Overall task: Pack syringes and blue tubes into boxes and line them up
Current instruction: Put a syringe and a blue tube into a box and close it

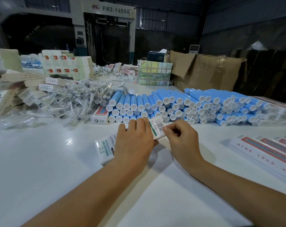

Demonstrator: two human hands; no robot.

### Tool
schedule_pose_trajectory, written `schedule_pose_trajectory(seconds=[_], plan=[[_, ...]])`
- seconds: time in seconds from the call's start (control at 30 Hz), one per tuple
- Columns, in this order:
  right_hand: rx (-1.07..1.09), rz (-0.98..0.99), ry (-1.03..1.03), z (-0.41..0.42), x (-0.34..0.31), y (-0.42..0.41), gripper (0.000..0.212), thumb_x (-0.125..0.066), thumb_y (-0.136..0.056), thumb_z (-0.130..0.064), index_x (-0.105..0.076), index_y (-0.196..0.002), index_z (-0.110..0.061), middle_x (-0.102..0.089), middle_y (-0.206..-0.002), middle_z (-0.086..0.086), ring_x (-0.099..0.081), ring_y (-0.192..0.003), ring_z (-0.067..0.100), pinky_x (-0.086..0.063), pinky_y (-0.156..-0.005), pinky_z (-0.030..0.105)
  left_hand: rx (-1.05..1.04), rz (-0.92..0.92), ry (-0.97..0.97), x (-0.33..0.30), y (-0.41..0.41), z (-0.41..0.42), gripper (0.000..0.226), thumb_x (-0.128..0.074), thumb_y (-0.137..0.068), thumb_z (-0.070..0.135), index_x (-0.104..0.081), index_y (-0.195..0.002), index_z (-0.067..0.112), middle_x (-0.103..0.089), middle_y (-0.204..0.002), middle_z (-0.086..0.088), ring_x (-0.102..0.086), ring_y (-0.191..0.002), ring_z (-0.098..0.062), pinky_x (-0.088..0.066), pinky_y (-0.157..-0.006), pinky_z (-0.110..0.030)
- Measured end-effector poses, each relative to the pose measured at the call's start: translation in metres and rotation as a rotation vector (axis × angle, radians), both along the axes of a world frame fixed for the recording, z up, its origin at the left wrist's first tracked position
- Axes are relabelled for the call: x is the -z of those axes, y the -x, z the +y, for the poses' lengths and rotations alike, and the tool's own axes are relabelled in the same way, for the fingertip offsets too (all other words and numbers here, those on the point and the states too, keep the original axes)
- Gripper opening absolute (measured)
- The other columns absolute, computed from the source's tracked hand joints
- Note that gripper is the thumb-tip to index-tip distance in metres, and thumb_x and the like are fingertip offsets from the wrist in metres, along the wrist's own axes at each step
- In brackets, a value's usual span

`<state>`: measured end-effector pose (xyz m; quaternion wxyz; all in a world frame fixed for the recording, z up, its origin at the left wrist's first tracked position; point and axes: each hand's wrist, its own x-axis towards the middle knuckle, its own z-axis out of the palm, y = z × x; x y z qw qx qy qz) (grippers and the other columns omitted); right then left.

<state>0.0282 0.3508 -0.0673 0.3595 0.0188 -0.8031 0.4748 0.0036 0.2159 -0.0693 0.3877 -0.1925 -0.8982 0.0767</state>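
A long white box (106, 149) with green lettering lies on the white table (40, 169) in front of me. My left hand (134, 141) wraps over its middle and holds it. My right hand (180, 136) pinches the barcoded end flap (157, 126) at the box's far end. Behind the hands, blue tubes (188, 104) with white caps lie stacked in a long row. Left of them sprawls a heap of syringes (73, 99) in clear wrappers. A closed box (100, 116) sits at the tubes' left end.
Packed boxes (266, 149) lie side by side at the right edge. Flat unfolded cartons (63, 66) and loose boxes pile up at the left and back. A brown cardboard carton (209, 71) and a patterned box (153, 72) stand behind the tubes.
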Motion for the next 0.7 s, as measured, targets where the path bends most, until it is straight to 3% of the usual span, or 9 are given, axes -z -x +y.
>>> schedule_pose_trajectory(seconds=[0.07, 0.2, 0.27, 0.37, 0.43, 0.53, 0.63, 0.7], plan=[[-0.006, -0.008, 0.019, 0.001, -0.001, 0.0, 0.023, -0.063, -0.085, -0.001, -0.057, -0.066, -0.011, -0.057, -0.071, 0.002, -0.047, -0.062, 0.003, -0.038, -0.058, 0.012, 0.006, -0.046, -0.002, -0.003, -0.001, 0.0, 0.075, -0.067, -0.071, 0.064, -0.063, -0.113, 0.003, -0.062, -0.089, -0.005, -0.059, -0.077, -0.019, -0.046, -0.064, -0.033], [-0.127, -0.094, 0.201, 0.001, -0.007, 0.005, 0.014, -0.063, -0.088, -0.008, -0.063, -0.083, -0.021, -0.061, -0.084, 0.012, -0.053, -0.073, 0.01, -0.047, -0.064, 0.021, 0.02, -0.069, -0.032, -0.001, 0.004, 0.0, 0.073, -0.032, -0.092, 0.062, -0.025, -0.137, 0.006, -0.047, -0.121, -0.005, -0.047, -0.106, -0.021, -0.036, -0.082, -0.034], [-0.156, -0.129, 0.212, 0.002, -0.008, 0.006, 0.021, -0.06, -0.09, -0.009, -0.061, -0.091, -0.03, -0.059, -0.095, 0.013, -0.055, -0.081, 0.014, -0.05, -0.072, 0.025, 0.014, -0.053, -0.003, 0.002, 0.005, 0.003, 0.072, -0.029, -0.093, 0.062, -0.023, -0.138, 0.006, -0.045, -0.123, -0.005, -0.045, -0.108, -0.022, -0.035, -0.082, -0.034], [-0.19, -0.155, 0.21, 0.004, -0.011, 0.006, 0.019, -0.056, -0.093, -0.008, -0.064, -0.098, -0.024, -0.06, -0.107, 0.012, -0.056, -0.082, 0.01, -0.046, -0.066, 0.019, 0.047, -0.094, -0.026, 0.001, 0.004, 0.006, 0.071, -0.027, -0.093, 0.061, -0.022, -0.138, 0.007, -0.043, -0.126, -0.005, -0.043, -0.111, -0.022, -0.033, -0.084, -0.034], [-0.244, -0.11, 0.275, 0.004, -0.015, 0.006, 0.021, -0.051, -0.096, -0.012, -0.064, -0.103, -0.026, -0.059, -0.108, 0.009, -0.053, -0.076, 0.003, -0.042, -0.064, 0.015, 0.099, -0.131, -0.154, -0.006, 0.006, 0.004, 0.071, -0.027, -0.092, 0.062, -0.022, -0.14, 0.011, -0.042, -0.127, -0.003, -0.043, -0.113, -0.021, -0.032, -0.083, -0.032], [-0.273, 0.009, 0.313, 0.002, -0.019, 0.004, 0.023, -0.051, -0.091, -0.032, -0.055, -0.113, -0.038, -0.052, -0.104, 0.003, -0.05, -0.076, 0.003, -0.043, -0.066, 0.016, 0.413, -0.349, -0.766, -0.028, 0.004, 0.002, 0.061, -0.028, -0.088, 0.064, -0.041, -0.128, 0.02, -0.052, -0.111, -0.001, -0.053, -0.099, -0.018, -0.038, -0.073, -0.031], [-0.357, -0.098, 0.019, -0.009, -0.009, 0.002, 0.046, -0.051, -0.081, -0.045, -0.043, -0.126, -0.047, -0.05, -0.11, -0.007, -0.051, -0.09, -0.001, -0.044, -0.076, 0.014, 0.765, -0.697, -1.605, -0.044, -0.003, 0.004, 0.036, -0.036, -0.082, 0.064, -0.052, -0.097, 0.035, -0.065, -0.087, 0.008, -0.065, -0.079, -0.004, -0.051, -0.066, -0.029], [-0.405, -0.135, -0.134, -0.017, -0.002, 0.003, 0.058, -0.057, -0.08, -0.048, -0.038, -0.135, -0.049, -0.051, -0.113, -0.016, -0.052, -0.098, -0.004, -0.045, -0.079, 0.014, 0.788, -0.867, -1.89, -0.044, 0.001, 0.004, 0.028, -0.04, -0.089, 0.056, -0.055, -0.093, 0.034, -0.071, -0.08, 0.008, -0.07, -0.074, -0.009, -0.055, -0.064, -0.033]])
